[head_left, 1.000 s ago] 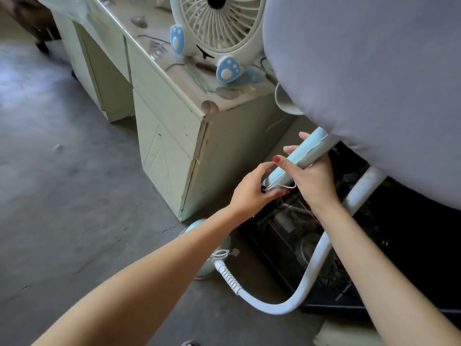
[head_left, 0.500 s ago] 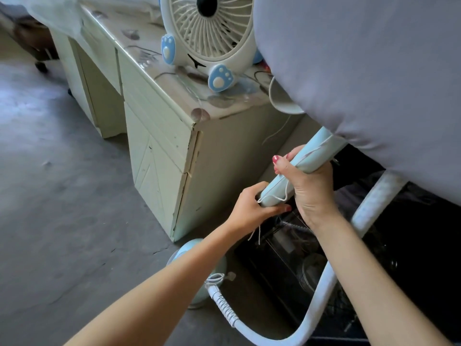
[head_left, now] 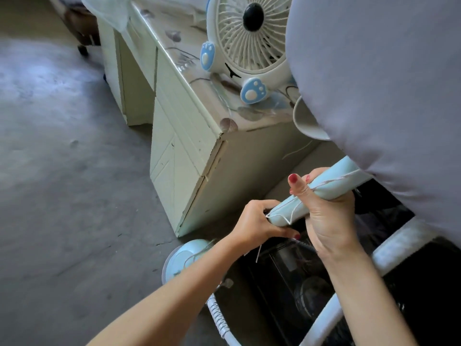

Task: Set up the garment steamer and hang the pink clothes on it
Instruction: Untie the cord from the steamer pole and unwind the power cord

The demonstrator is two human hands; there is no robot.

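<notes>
A pale blue steamer pole point(head_left: 324, 196), wrapped with a thin white string, slants up to the right and runs under a grey padded board point(head_left: 389, 78). My right hand point(head_left: 329, 216) grips the pole around its middle, thumb up. At the pole's lower end, my left hand point(head_left: 259, 223) pinches the string. The steamer's round blue base point(head_left: 184, 258) sits on the floor below my left forearm. Its white hose point(head_left: 321, 323) curves from the base up to the right. No pink clothes are in view.
A cream cabinet point(head_left: 179, 156) stands to the left, with a white and blue desk fan point(head_left: 247, 46) on top. A black box with dark items point(head_left: 306, 290) lies under my hands. Bare grey floor point(head_left: 62, 196) spreads to the left.
The view has shifted closer. My right hand has wrapped more fully round the pole, and my left hand has stayed at the pole's lower end with the string.
</notes>
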